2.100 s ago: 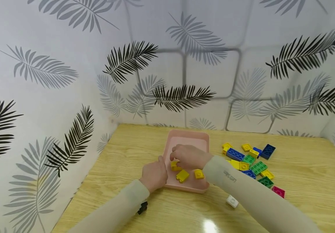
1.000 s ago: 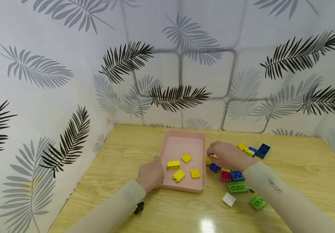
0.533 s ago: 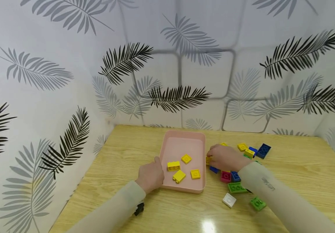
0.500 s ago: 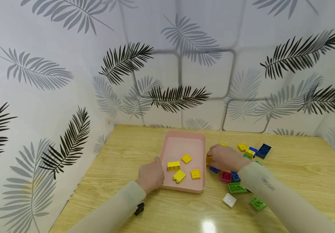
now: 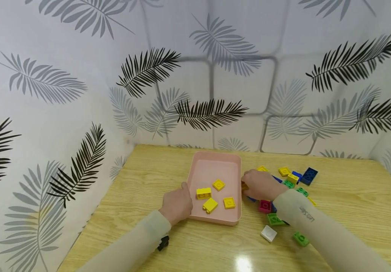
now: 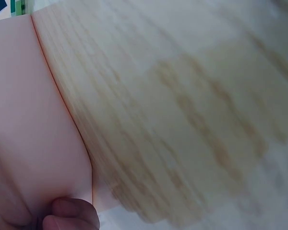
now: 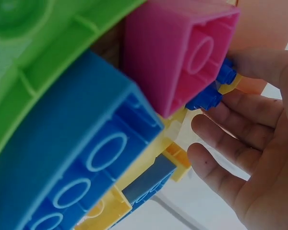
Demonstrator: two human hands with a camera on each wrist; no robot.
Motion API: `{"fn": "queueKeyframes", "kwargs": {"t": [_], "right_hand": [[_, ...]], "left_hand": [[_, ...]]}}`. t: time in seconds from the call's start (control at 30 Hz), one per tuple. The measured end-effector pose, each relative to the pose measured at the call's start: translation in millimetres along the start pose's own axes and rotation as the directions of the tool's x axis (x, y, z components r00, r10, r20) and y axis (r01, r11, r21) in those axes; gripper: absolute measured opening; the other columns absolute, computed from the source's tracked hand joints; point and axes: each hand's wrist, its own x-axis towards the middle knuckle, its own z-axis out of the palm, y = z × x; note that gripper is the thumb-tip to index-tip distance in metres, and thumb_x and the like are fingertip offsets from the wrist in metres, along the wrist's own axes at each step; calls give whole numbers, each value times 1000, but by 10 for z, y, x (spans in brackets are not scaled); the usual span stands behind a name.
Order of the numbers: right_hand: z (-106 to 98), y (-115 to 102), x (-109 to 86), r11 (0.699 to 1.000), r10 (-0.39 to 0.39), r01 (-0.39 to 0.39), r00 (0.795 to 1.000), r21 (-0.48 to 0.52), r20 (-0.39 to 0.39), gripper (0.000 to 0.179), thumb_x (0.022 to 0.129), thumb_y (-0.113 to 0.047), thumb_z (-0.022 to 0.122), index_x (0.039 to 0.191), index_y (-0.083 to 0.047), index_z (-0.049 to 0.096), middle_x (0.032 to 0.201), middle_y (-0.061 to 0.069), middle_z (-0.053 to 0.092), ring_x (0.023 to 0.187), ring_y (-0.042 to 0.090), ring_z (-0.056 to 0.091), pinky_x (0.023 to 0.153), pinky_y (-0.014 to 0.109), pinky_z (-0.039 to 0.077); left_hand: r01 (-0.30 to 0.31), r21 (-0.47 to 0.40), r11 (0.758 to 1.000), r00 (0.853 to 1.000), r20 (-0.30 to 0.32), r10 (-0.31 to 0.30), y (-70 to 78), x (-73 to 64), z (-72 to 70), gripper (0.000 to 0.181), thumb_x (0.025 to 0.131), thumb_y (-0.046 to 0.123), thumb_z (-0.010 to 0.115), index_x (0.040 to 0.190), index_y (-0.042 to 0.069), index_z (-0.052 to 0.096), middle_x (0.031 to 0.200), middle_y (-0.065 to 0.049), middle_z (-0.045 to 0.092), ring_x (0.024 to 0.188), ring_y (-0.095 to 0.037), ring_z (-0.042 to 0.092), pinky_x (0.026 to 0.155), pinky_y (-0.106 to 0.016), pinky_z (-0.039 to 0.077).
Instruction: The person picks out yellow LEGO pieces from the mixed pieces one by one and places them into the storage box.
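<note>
My left hand (image 5: pixel 176 204) grips the near left corner of a pink tray (image 5: pixel 216 223), its fingers curled at the wall in the left wrist view. Inside the tray lie several yellow toy bricks (image 5: pixel 210 205), spaced apart. Just outside the tray's right wall, my right hand (image 5: pixel 261 184) pinches a small yellow brick (image 5: pixel 244 186) between thumb and index finger. The right wrist view shows that yellow brick (image 7: pixel 230 86) partly hidden behind a blue brick (image 7: pixel 206 97); the other fingers are loosely bent. A pink-red brick (image 5: pixel 265 206) lies close below the hand.
Loose bricks spread right of the tray: a dark blue one (image 5: pixel 309 176), yellow ones (image 5: pixel 284 171), green ones (image 5: pixel 301 238) and a white one (image 5: pixel 268 233). My right forearm covers part of the pile. Patterned walls (image 5: pixel 195 75) border the wooden table (image 5: pixel 154 166).
The right hand has left the tray, where another yellow brick now lies, and moved right to the pile, taking hold of a yellow brick. The left hand stays on the tray.
</note>
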Motion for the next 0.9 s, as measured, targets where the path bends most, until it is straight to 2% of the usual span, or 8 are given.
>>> {"fn": "queueKeyframes", "kwargs": {"t": [0.27, 0.57, 0.7, 0.9], "right_hand": [[-65, 44, -44, 998, -9, 11, 999, 64, -31, 28, 85, -26, 81, 111, -19, 74, 104, 0, 68, 87, 16, 63, 79, 42, 58], [-265, 103, -114, 998, -12, 19, 993, 54, -117, 30, 82, -22, 83, 107, -10, 72, 101, 4, 66, 83, 17, 62, 77, 39, 58], [-344, 101, -123, 996, -25, 36, 989, 75, -144, 31, 84, -20, 81, 111, -8, 70, 105, 5, 65, 85, 18, 62, 80, 40, 57], [-395, 14, -45, 991, -89, 103, 983, 85, -159, 37, 88, -19, 77, 122, -7, 69, 115, 9, 64, 92, 20, 63, 85, 41, 57]], "left_hand": [[1, -13, 1000, 1000, 4, -1, -2, 5, 1, 50, 98, 27, 59, 135, -4, 43, 55, -3, 50, 44, -15, 48, 43, -32, 43], [-4, -5, 1000, 1000, -12, 4, -16, 11, 31, 53, 98, 28, 59, 137, -4, 43, 54, -2, 50, 44, -14, 47, 43, -32, 43], [-4, -12, 1000, 1000, -11, 4, -16, 12, 22, 54, 98, 28, 59, 138, -4, 42, 54, -2, 49, 43, -14, 46, 42, -31, 41], [4, -28, 1000, 1000, 3, -4, 0, 11, 12, 54, 98, 27, 58, 140, -4, 41, 55, -2, 49, 43, -15, 45, 42, -31, 39]]}}
